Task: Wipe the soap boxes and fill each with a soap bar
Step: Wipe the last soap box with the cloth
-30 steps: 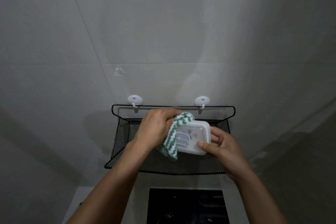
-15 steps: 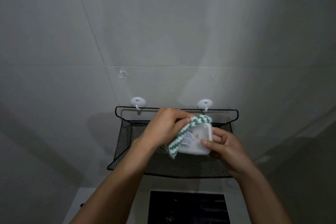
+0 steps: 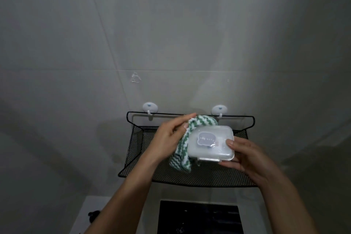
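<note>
In the lower middle of the frame a person holds a translucent white soap box (image 3: 211, 143) above a black mesh wall basket (image 3: 186, 176) that hangs from two white hooks (image 3: 150, 107) on the grey tiled wall (image 3: 171, 34). The box lies with its closed lid facing the camera and its long axis running left to right across the picture, tilted slightly. The right hand (image 3: 245, 156) grips the box at its right end, thumb on the lid and fingers curled under the lower edge. The left hand (image 3: 169, 138) pinches a green-and-white zigzag cloth (image 3: 185, 146) against the box's left end, the cloth wrapping round the upper left corner and hanging down below it.

Both hands are in contact with the work, but the left is the wiping hand and sits at the left short end. The lid's whole length lies to its right, so a wiping stroke would probably run rightward along the long axis, toward the right hand's thumb. Whether a soap bar is inside cannot be told.
</note>
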### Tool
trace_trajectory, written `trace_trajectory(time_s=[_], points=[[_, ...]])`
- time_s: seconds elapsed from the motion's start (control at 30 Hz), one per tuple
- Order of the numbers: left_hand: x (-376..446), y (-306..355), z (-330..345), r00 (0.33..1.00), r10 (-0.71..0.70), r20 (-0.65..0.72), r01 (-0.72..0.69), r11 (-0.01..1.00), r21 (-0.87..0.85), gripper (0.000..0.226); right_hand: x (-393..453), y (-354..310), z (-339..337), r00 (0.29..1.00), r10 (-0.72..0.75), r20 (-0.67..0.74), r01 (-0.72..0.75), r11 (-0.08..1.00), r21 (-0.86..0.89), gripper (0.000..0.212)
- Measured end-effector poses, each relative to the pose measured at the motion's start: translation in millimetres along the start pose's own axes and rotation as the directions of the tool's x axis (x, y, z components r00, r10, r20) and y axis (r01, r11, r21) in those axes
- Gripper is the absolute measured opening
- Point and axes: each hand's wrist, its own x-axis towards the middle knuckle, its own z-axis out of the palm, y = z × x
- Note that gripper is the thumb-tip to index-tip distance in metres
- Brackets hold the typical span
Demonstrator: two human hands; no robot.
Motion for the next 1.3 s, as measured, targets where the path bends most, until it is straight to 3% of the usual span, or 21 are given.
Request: trace_trajectory(time_s=[0.13,0.3,0.47,0.7,0.87,1.03,1.17,1.3], points=[[-10,0,17,0.986,-0.034,-0.166,0.038,0.999,0.022,0.038,0,-5,3,0.999,0.000,-0.037,0.005,0.990,0.141,0.044],[-23,6,29,0.955,0.014,-0.295,0.038,0.985,0.168,0.028,3,-12,9,0.996,-0.025,-0.091,0.041,0.983,0.177,0.044],[-28,16,33,0.958,0.070,-0.279,-0.024,0.986,0.164,0.027,1,-13,9,0.994,-0.032,-0.106,0.054,0.977,0.207,0.044],[10,14,9,0.983,-0.090,-0.163,0.090,0.996,-0.002,0.032,-5,-12,14,0.999,0.012,-0.040,-0.007,0.992,0.126,0.039],[25,21,6,0.987,-0.059,-0.148,0.058,0.998,-0.013,0.031,-1,-17,22,0.997,-0.026,-0.079,0.041,0.980,0.196,0.040],[4,21,25,0.946,-0.137,-0.295,0.071,0.972,-0.224,0.029,3,-20,28,0.989,-0.069,-0.131,0.106,0.948,0.301,0.042],[-9,18,47,0.861,-0.332,-0.385,0.077,0.834,-0.546,0.028,7,-17,34,0.986,-0.097,-0.132,0.134,0.942,0.307,0.039],[-9,11,44,0.815,-0.404,-0.417,0.075,0.785,-0.614,0.025,7,-12,35,0.993,-0.096,-0.064,0.108,0.969,0.223,0.055]])
